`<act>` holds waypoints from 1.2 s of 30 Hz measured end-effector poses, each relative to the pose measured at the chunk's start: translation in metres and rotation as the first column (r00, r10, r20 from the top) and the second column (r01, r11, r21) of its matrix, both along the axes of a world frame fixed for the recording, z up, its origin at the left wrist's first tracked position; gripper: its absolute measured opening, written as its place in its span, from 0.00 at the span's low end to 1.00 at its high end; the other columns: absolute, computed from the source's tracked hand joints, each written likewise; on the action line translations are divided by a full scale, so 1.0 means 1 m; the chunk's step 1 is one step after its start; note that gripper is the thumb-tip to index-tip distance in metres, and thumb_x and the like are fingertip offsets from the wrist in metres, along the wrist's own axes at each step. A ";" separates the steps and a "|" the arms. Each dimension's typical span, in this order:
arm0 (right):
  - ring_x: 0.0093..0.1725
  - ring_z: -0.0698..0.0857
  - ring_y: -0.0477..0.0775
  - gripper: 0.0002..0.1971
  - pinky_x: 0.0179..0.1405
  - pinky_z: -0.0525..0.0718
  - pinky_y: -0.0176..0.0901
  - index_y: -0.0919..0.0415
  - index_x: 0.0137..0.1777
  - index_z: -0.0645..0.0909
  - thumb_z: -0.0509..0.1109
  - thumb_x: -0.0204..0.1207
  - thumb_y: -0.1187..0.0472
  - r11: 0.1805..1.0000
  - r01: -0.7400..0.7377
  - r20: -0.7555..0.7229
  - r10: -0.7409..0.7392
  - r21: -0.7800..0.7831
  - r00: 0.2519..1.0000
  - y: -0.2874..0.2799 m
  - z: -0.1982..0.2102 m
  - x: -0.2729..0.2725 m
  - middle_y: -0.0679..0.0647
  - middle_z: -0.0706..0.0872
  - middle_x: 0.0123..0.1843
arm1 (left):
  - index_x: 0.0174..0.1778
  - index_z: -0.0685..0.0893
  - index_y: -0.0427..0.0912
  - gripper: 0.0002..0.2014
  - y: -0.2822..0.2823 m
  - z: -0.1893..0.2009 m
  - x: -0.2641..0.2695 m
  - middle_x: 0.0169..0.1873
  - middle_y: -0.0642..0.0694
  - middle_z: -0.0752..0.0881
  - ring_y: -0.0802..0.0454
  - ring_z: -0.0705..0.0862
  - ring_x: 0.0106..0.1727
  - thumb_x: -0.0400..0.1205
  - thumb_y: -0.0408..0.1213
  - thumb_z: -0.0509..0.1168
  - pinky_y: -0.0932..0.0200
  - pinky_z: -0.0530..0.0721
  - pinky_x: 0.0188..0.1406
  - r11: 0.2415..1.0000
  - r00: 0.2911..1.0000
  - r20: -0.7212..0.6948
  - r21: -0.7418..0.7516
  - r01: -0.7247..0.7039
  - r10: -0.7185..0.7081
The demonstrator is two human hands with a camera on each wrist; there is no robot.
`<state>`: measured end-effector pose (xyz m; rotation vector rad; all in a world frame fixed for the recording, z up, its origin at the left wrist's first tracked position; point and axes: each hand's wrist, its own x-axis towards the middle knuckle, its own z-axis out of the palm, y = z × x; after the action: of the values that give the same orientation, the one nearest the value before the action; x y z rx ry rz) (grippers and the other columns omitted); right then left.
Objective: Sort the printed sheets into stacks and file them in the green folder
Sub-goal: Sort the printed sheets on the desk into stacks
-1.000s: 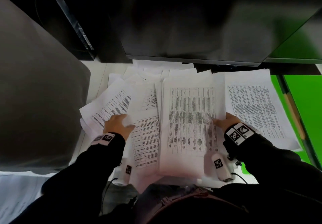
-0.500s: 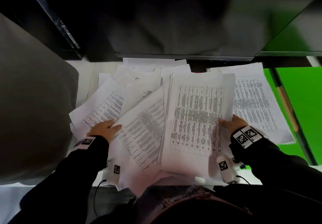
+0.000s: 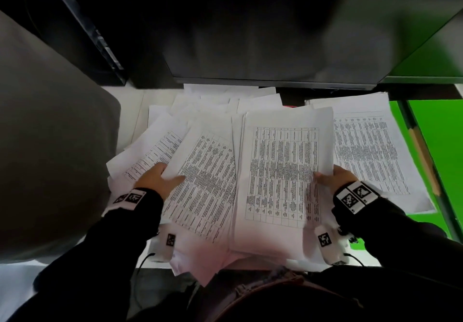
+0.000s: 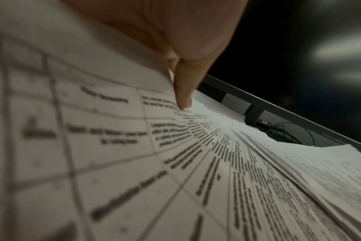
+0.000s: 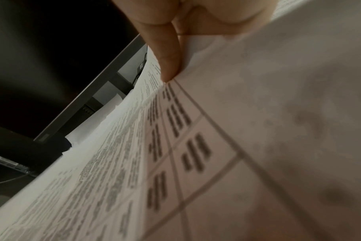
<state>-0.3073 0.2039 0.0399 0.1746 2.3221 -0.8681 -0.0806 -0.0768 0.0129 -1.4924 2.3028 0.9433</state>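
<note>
Holding white printed paper sheets, the left hand [image 3: 156, 180] pinches a tilted sheet [image 3: 203, 183] and the right hand [image 3: 334, 180] grips a stack [image 3: 283, 171] over the messy surface [image 3: 130, 111]; the green folder [image 3: 438, 151] lies right.

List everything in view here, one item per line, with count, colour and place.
tilted sheet: one, white with a printed table, left of centre, gripped at its left edge.
centre stack: one, white printed sheets, middle of the desk, gripped at its right edge.
right stack: one, white printed sheets, lying on the green folder.
loose sheets: several, white, fanned out behind.
green folder: one, green, far right.
monitor: one, black, behind the papers.
left hand: grips the tilted sheet.
right hand: grips the centre stack.
</note>
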 end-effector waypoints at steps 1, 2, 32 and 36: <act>0.45 0.80 0.56 0.17 0.45 0.73 0.46 0.62 0.65 0.78 0.67 0.78 0.59 1.000 -0.004 0.015 0.005 -0.008 1.000 0.000 0.001 0.001 0.58 0.84 0.48 | 0.68 0.73 0.41 0.22 0.006 0.000 -0.006 0.60 0.41 0.81 0.41 0.78 0.64 0.81 0.47 0.64 0.55 0.72 0.60 0.999 0.998 -0.041 0.001 -0.037 0.037; 0.46 0.80 0.56 0.17 0.46 0.73 0.47 0.62 0.66 0.78 0.67 0.78 0.59 1.000 -0.008 0.022 0.008 -0.012 1.000 0.000 0.000 0.001 0.59 0.85 0.50 | 0.70 0.72 0.40 0.21 0.010 -0.001 -0.011 0.65 0.38 0.79 0.40 0.77 0.67 0.83 0.44 0.61 0.54 0.72 0.62 0.999 0.996 -0.068 -0.005 -0.052 0.052; 0.37 0.81 0.48 0.10 0.36 0.82 0.38 0.53 0.52 0.79 0.56 0.83 0.62 0.949 -0.137 0.005 0.145 -0.283 0.989 -0.034 0.052 0.027 0.49 0.84 0.38 | 0.69 0.67 0.50 0.21 0.075 0.044 -0.036 0.59 0.42 0.84 0.46 0.84 0.50 0.81 0.34 0.63 0.59 0.77 0.42 0.920 0.772 -0.515 0.314 -0.235 0.373; 0.61 0.83 0.60 0.42 0.66 0.78 0.56 0.48 0.65 0.78 0.43 0.66 0.21 0.945 -0.127 -0.116 0.096 -0.301 0.989 -0.033 0.062 0.033 0.55 0.86 0.60 | 0.76 0.64 0.45 0.22 0.080 0.060 -0.045 0.70 0.43 0.77 0.47 0.80 0.61 0.85 0.34 0.55 0.63 0.74 0.56 0.925 0.744 -0.549 0.232 -0.301 0.380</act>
<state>-0.2739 0.1711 0.1019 -0.1355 2.2263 -1.1889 -0.1253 0.0030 0.0727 -1.7950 2.2991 1.8554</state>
